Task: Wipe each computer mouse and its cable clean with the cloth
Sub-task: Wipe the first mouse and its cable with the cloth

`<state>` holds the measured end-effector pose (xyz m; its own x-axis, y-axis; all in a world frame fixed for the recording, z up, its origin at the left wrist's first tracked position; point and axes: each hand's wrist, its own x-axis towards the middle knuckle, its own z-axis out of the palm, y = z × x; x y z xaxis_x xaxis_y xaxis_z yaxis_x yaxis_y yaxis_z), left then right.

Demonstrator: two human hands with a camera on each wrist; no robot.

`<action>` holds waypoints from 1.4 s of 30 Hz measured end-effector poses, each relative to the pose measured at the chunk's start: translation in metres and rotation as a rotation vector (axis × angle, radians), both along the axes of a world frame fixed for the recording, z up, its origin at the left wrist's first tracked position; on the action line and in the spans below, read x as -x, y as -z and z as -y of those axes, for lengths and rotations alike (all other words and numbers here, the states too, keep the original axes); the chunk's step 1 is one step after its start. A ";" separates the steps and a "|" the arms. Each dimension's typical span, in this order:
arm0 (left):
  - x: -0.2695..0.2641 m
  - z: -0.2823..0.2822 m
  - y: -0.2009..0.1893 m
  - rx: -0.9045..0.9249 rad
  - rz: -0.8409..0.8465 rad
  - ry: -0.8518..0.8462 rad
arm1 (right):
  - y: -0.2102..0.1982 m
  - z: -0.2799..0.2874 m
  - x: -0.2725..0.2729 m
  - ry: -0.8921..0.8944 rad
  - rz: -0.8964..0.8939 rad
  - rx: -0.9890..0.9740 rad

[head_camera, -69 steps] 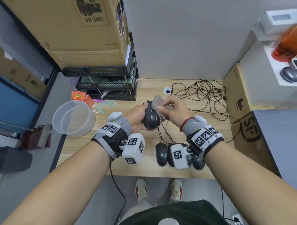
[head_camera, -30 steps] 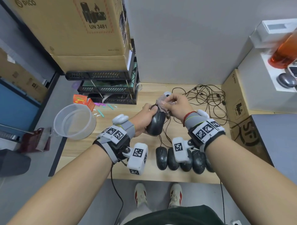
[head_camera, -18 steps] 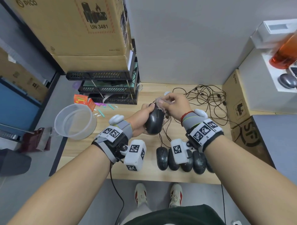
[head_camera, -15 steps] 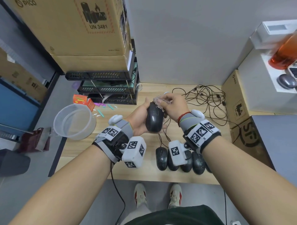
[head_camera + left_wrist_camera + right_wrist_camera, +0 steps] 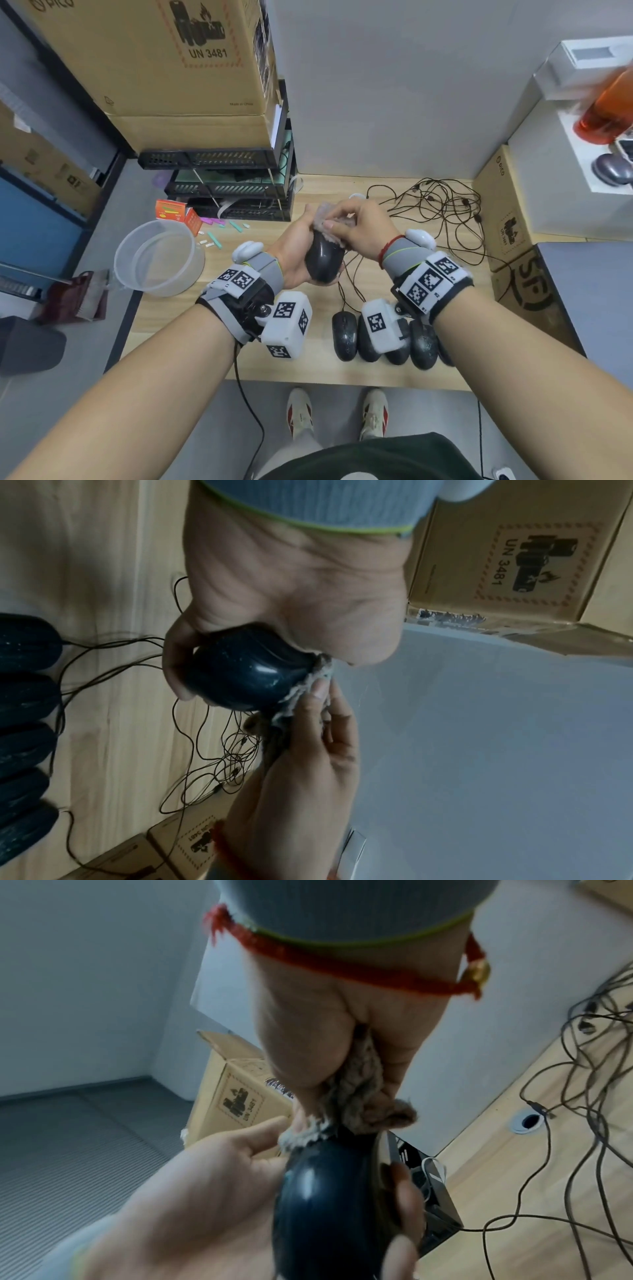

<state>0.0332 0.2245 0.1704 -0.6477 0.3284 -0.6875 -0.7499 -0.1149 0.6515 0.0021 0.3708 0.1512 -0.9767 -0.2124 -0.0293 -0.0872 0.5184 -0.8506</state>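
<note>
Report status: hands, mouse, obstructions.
Left hand grips glossy black computer mouse. Right hand presses fuzzy grey-brown cloth on its front end. Its thin black cable hangs down; nothing blocking.

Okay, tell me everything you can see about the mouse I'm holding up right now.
The held mouse is black, glossy, rounded plastic, with pale specks and streaks on its shell in the left wrist view. The left hand cradles it above the wooden desk, fingers curled round its sides. The right hand presses a fuzzy grey-brown cloth against its far end. A thin dark cable hangs below it toward the desk; whether it is this mouse's own cannot be told.
</note>
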 end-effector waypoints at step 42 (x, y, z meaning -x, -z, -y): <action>0.017 0.000 0.007 0.051 -0.035 0.034 | -0.006 -0.007 -0.001 0.052 0.083 0.156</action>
